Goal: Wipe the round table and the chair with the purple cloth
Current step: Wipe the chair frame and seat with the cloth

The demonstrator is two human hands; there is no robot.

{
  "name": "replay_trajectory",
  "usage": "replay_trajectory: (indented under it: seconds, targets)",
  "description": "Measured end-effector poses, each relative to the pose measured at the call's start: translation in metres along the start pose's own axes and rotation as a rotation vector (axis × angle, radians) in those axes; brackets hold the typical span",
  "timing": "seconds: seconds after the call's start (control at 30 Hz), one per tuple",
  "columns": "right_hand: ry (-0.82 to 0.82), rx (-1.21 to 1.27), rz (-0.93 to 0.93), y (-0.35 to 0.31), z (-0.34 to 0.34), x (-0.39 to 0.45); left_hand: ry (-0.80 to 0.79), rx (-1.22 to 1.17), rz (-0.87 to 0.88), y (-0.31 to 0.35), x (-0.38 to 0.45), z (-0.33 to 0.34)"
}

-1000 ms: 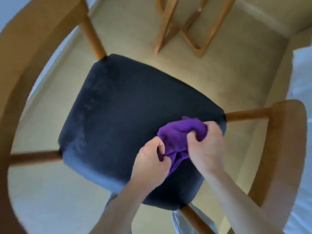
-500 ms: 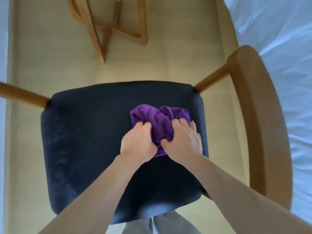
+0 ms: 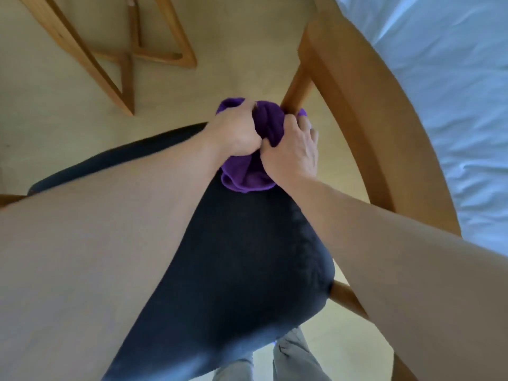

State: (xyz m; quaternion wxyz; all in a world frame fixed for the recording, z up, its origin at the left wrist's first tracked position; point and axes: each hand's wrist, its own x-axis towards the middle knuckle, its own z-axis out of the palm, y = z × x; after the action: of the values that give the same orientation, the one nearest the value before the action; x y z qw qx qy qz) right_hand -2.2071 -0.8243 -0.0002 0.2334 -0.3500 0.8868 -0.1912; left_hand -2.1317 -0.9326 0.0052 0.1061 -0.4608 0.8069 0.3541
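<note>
Head view: the left hand and right hand both curl their fingers tight into the bunched purple cloth, gripping it at the far right corner of the chair, against a wooden spindle. The dark seat cushion lies below over beige floor, with white bedding to the right and wooden table legs beyond. The crumpled cloth runs roughly from the spindle back toward the person.

Beige floor underneath. Wooden crossed legs standing at upper left. White rumpled bedding along the right side. Grey trousers at bottom edge.
</note>
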Motion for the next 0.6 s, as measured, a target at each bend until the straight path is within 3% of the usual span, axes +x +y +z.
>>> replay_trajectory:
  seconds: [0.2, 0.4, 0.6]
  targets:
    - [0.009, -0.104, 0.095, 0.006, -0.009, -0.021, -0.023, 0.04, 0.071, 0.002, -0.016, 0.005]
    - [-0.088, -0.138, 0.244, 0.02, -0.018, -0.093, -0.291, 0.045, 0.105, 0.005, -0.08, 0.034]
    - [-0.404, -0.266, 0.497, 0.028, -0.031, -0.131, -0.525, -0.006, 0.112, -0.004, -0.134, 0.06]
